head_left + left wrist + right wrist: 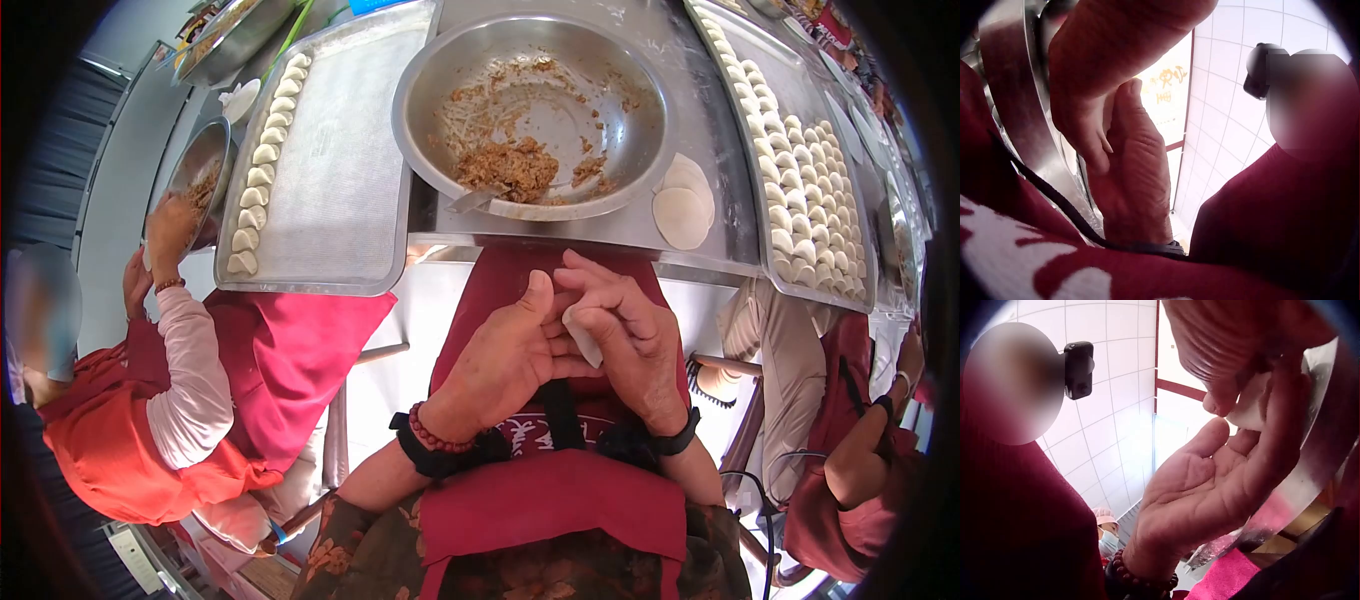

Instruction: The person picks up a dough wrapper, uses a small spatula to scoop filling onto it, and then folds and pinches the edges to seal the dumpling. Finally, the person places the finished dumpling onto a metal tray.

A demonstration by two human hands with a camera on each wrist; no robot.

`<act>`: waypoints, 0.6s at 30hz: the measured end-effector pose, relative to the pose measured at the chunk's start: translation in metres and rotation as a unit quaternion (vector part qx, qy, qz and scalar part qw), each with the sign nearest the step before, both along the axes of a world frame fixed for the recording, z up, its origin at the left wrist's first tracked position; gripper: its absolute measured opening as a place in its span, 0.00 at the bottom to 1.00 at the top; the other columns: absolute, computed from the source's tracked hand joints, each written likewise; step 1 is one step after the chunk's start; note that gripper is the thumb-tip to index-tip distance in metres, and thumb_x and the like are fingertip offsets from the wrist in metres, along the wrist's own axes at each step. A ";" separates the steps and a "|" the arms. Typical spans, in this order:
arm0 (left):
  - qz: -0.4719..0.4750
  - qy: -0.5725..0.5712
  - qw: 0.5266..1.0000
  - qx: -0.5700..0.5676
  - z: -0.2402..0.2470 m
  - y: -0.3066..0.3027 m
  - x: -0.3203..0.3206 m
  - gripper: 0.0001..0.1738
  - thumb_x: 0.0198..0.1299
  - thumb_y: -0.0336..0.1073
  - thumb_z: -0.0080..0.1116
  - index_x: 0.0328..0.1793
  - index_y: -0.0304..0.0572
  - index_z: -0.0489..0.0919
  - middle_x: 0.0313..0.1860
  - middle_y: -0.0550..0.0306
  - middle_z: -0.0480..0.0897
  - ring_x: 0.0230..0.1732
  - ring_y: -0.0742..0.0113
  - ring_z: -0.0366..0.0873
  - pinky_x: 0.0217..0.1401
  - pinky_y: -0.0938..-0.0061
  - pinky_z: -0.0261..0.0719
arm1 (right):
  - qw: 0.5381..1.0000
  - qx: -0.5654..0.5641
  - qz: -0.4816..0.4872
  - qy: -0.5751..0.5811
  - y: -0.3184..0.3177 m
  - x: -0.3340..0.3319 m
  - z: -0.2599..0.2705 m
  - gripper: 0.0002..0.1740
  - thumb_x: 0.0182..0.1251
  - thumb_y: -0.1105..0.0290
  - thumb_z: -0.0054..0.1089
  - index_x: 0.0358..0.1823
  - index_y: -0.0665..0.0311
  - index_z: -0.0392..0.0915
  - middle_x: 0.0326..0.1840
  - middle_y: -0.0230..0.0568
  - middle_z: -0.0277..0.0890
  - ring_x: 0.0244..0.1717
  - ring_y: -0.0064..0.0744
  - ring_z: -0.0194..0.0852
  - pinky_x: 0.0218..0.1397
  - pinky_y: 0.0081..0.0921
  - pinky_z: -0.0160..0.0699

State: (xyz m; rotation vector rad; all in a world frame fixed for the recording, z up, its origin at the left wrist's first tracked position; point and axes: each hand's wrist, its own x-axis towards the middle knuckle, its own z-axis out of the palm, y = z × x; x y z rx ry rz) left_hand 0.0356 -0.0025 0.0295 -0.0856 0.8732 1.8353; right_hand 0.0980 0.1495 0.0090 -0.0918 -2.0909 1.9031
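Note:
My right hand [632, 335] pinches a small white dumpling [582, 337], its thumb on the near side. Part of the dumpling is covered by the fingers. Turned palm up, my left hand [505, 350] reaches its fingers to the dumpling from the other side, thumb raised and apart from it. From the right wrist, the pale dough [1250, 407] shows between the fingers of both hands. Just ahead of the hands stands a steel bowl [625, 110] with minced filling [510, 168] and a utensil handle [474, 200] in it. Round wrappers [684, 208] lie right of the bowl.
A metal tray [335, 130] on the left holds a row of dumplings [264, 154]; another tray [790, 55] on the right has many more. People in red aprons sit at both sides, one arm [185, 330] reaching to a smaller bowl [225, 145]. The table edge [700, 262] lies beyond my hands.

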 end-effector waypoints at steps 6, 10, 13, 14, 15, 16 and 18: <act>0.030 0.017 0.999 0.040 -0.011 -0.001 0.003 0.44 0.77 0.65 0.25 0.74 0.27 0.64 0.60 0.45 0.78 0.63 0.55 0.77 0.71 0.53 0.72 | 0.997 -0.062 -0.034 0.015 0.011 0.004 0.003 0.11 0.77 0.67 0.53 0.38 0.67 0.78 0.56 0.49 0.83 0.68 0.42 0.74 0.65 0.33 0.74; 0.036 0.065 0.996 0.053 -0.009 -0.003 0.003 0.42 0.78 0.61 0.29 0.76 0.23 0.61 0.61 0.48 0.77 0.61 0.61 0.77 0.67 0.61 0.77 | 0.997 -0.064 -0.011 0.034 0.018 0.008 0.005 0.10 0.74 0.68 0.58 0.35 0.66 0.79 0.57 0.49 0.83 0.69 0.41 0.72 0.67 0.33 0.72; 0.045 0.081 0.995 0.036 -0.002 -0.001 0.005 0.41 0.79 0.61 0.28 0.76 0.25 0.61 0.64 0.47 0.75 0.63 0.60 0.76 0.68 0.60 0.76 | 0.998 -0.058 -0.013 0.032 0.011 0.006 0.005 0.06 0.67 0.70 0.66 0.34 0.65 0.82 0.57 0.47 0.84 0.70 0.42 0.72 0.68 0.33 0.70; 0.046 0.089 0.995 0.029 0.000 -0.001 0.005 0.41 0.78 0.61 0.27 0.75 0.27 0.62 0.66 0.46 0.75 0.64 0.59 0.76 0.69 0.59 0.75 | 0.999 -0.017 -0.003 0.034 0.010 0.004 0.005 0.05 0.64 0.71 0.68 0.36 0.64 0.83 0.57 0.46 0.84 0.70 0.43 0.72 0.68 0.33 0.70; 0.047 0.098 0.994 0.022 0.001 0.000 0.006 0.41 0.78 0.61 0.26 0.75 0.29 0.63 0.67 0.45 0.74 0.65 0.57 0.75 0.70 0.58 0.74 | 0.999 0.025 0.008 0.037 0.010 0.002 0.005 0.05 0.62 0.71 0.70 0.37 0.63 0.84 0.57 0.45 0.84 0.70 0.44 0.73 0.68 0.34 0.70; 0.053 0.093 0.994 0.028 0.000 0.000 0.007 0.40 0.79 0.61 0.27 0.75 0.29 0.63 0.67 0.46 0.74 0.64 0.59 0.76 0.69 0.59 0.75 | 0.997 0.066 0.018 0.039 0.010 0.000 0.005 0.07 0.59 0.72 0.72 0.38 0.62 0.85 0.57 0.45 0.84 0.70 0.44 0.73 0.68 0.35 0.70; 0.064 0.084 0.994 0.040 -0.004 -0.001 0.008 0.38 0.79 0.59 0.30 0.75 0.29 0.64 0.65 0.48 0.74 0.62 0.63 0.77 0.68 0.62 0.76 | 0.995 0.082 0.030 0.042 0.010 0.000 0.001 0.08 0.59 0.72 0.72 0.40 0.60 0.86 0.56 0.44 0.85 0.70 0.46 0.73 0.68 0.36 0.69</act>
